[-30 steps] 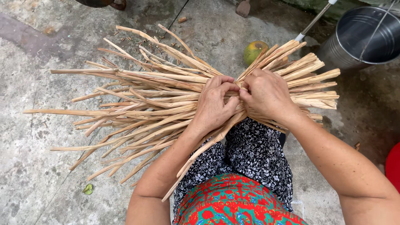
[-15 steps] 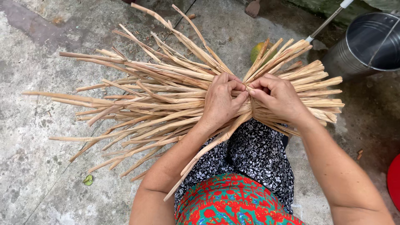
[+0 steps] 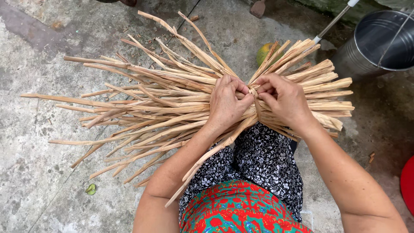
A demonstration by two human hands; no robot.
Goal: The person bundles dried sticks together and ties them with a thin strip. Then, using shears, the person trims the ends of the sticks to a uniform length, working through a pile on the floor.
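A big bundle of dry, pale brown plant stalks (image 3: 159,105) lies across my lap, fanning out far to the left and ending in cut ends on the right. My left hand (image 3: 227,103) and my right hand (image 3: 284,100) meet over the bundle's pinched waist. Both pinch a thin strip (image 3: 254,92) wrapped around the stalks there, fingertips close together. One long loose stalk (image 3: 207,159) hangs down from under my left hand toward my knee.
A metal bucket (image 3: 379,43) with a wire handle stands at the upper right, with a white-tipped rod (image 3: 334,19) beside it. A green-yellow round fruit (image 3: 264,52) lies behind the bundle. A red object (image 3: 407,185) shows at the right edge. Rough concrete floor (image 3: 39,172) with a small leaf.
The bundle has tilted and spread, with its upper stalks swinging up toward the top of the view. My hands stay at the waist, fingers working the strip closer together.
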